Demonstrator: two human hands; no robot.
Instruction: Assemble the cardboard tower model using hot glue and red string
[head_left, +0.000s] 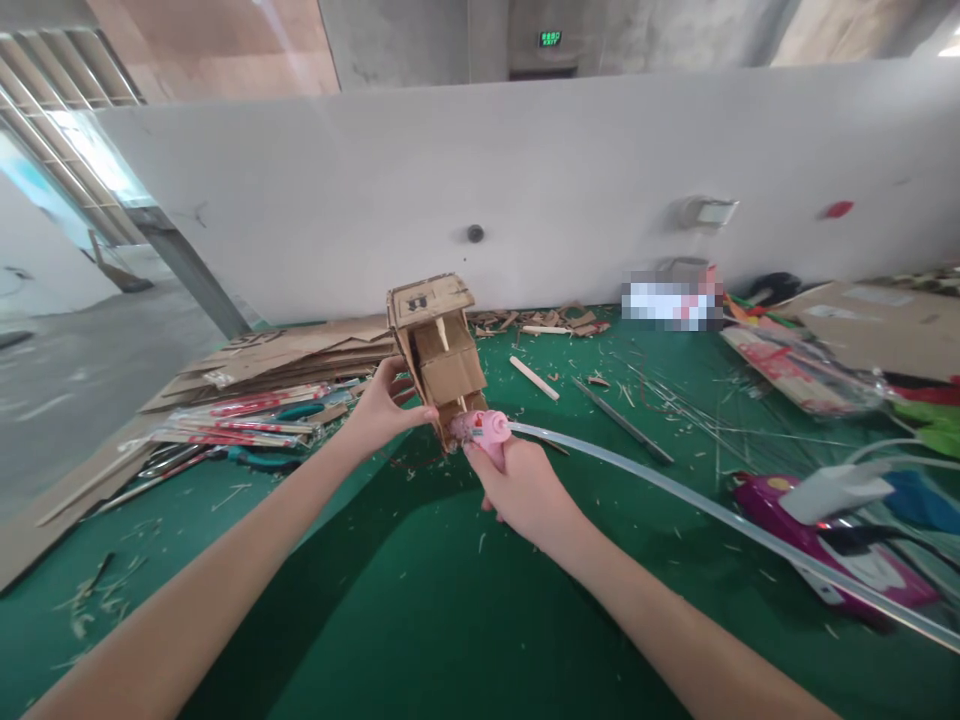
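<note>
A small cardboard structure [452, 372] with open compartments and thin sticks inside stands tilted on the green table. My left hand [390, 405] grips its left side, thumb at the lower front edge and fingers behind. In my right hand [517, 480] is a pink glue gun [489, 427], its front end against the structure's lower part. The nozzle tip is hard to make out there. From the back of the gun a long clear glue stick [675, 488] runs to the lower right.
Cardboard sheets [300, 352], packaged sticks and pliers [262, 459] lie left on the green table [420, 620]. Beyond are a wooden stick [534, 378] and a dark rod [624, 421]. A purple power strip [862, 570] with cables sits right. A white partition [360, 200] rises behind.
</note>
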